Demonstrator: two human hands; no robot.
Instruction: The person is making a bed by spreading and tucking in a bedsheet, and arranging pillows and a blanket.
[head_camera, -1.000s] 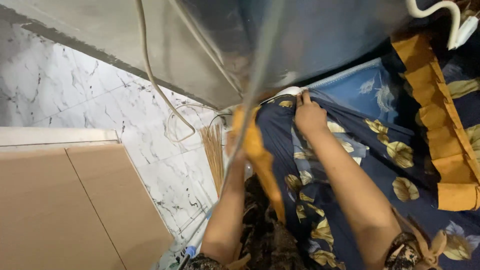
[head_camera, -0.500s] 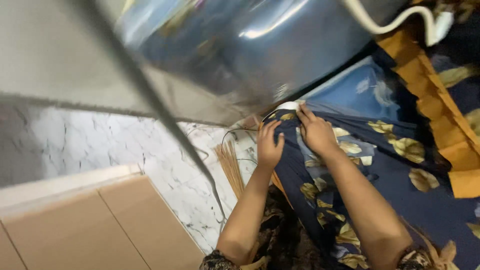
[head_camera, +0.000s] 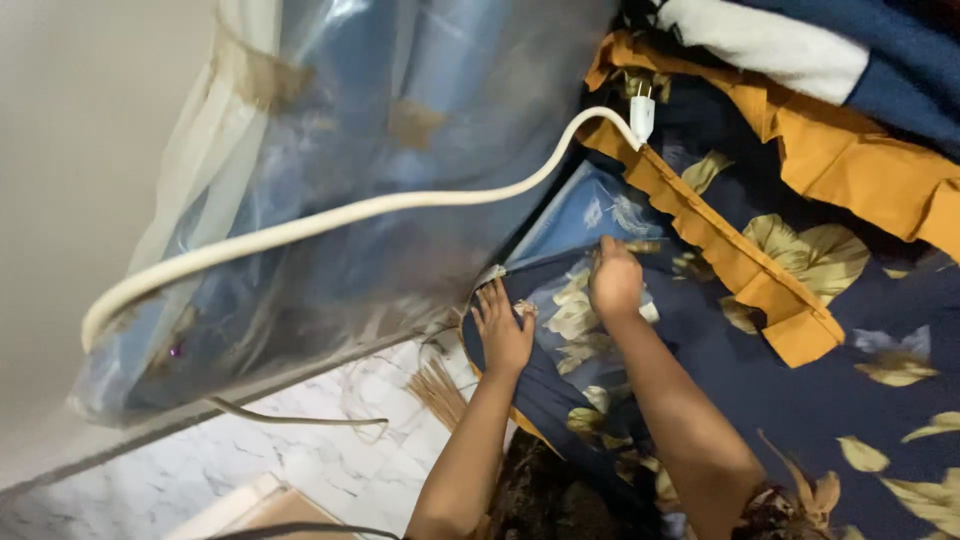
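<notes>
Left hand (head_camera: 503, 333): fingers spread, flat on the navy bedsheet with gold leaf print (head_camera: 800, 400).
Right hand (head_camera: 614, 280): closed, bunching the sheet; fingertips hidden.
Surface: blue mattress corner (head_camera: 590, 215).
Room: white marble floor (head_camera: 330, 460), plastic-wrapped panel (head_camera: 380, 150), cream cable (head_camera: 330, 215).

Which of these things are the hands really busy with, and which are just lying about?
In hand:
left hand flat on the navy leaf-print sheet
right hand pinching that sheet near the blue mattress corner

Lying about:
white cord with plug
mustard-frilled cover
straw broom
marble floor
</notes>
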